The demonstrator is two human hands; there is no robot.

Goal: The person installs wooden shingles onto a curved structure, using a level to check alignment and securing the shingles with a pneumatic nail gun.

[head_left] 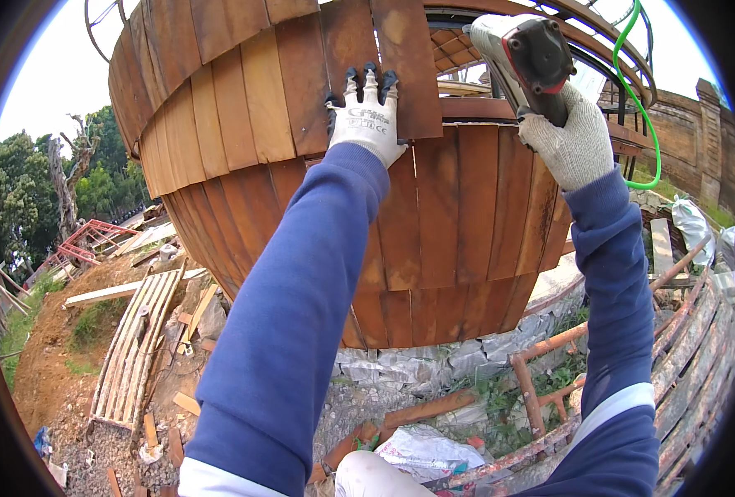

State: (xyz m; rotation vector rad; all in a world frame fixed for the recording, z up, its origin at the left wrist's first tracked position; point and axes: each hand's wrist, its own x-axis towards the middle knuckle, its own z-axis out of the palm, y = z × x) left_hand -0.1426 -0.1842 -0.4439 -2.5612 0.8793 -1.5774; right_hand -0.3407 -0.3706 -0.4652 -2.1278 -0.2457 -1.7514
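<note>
My left hand [366,116], in a white glove with dark fingertips, lies with fingers spread against the brown wooden boards of a large rounded structure. Just under and beside it is a wide upright board [406,70], next to an open gap in the cladding. My right hand [573,142], also gloved, is wrapped round the grip of a nail gun [540,56] with a dark round cap and red trim. The tool is raised by that gap, right of the board; its nose is hard to make out. A green air hose [656,153] hangs to its right.
Overlapping board rows [243,116] curve off to the left. Behind the gap runs a dark metal frame. Below are a stone wall [434,364], rusty bars [529,398] and a white sack [430,451]. A slatted bamboo rack [140,344] and scrap wood lie at left.
</note>
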